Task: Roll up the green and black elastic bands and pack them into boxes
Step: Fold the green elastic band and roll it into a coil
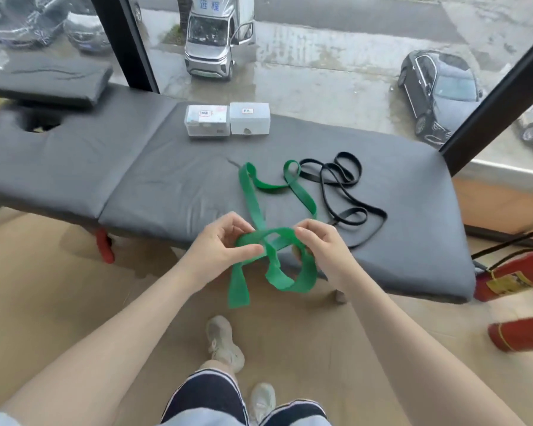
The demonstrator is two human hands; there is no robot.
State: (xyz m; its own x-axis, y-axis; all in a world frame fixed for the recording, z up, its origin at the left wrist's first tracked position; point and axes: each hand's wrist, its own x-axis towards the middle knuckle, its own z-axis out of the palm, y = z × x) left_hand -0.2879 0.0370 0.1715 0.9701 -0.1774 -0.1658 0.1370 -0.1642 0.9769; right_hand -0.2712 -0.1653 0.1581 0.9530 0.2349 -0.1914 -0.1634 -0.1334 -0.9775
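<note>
Head view: two closed boxes, the left box (pixel 207 120) clear with contents too blurred to tell and the right box (pixel 250 118) frosted, stand side by side on a padded bench (pixel 154 179). One black band (pixel 342 192) lies loose there. The left hand (pixel 225 241) and right hand (pixel 317 241) pinch one green band (pixel 274 256), looped at the bench's near edge.

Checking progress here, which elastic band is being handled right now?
The wide green elastic band, held in both hands; the thin black elastic band lies untouched.
</note>
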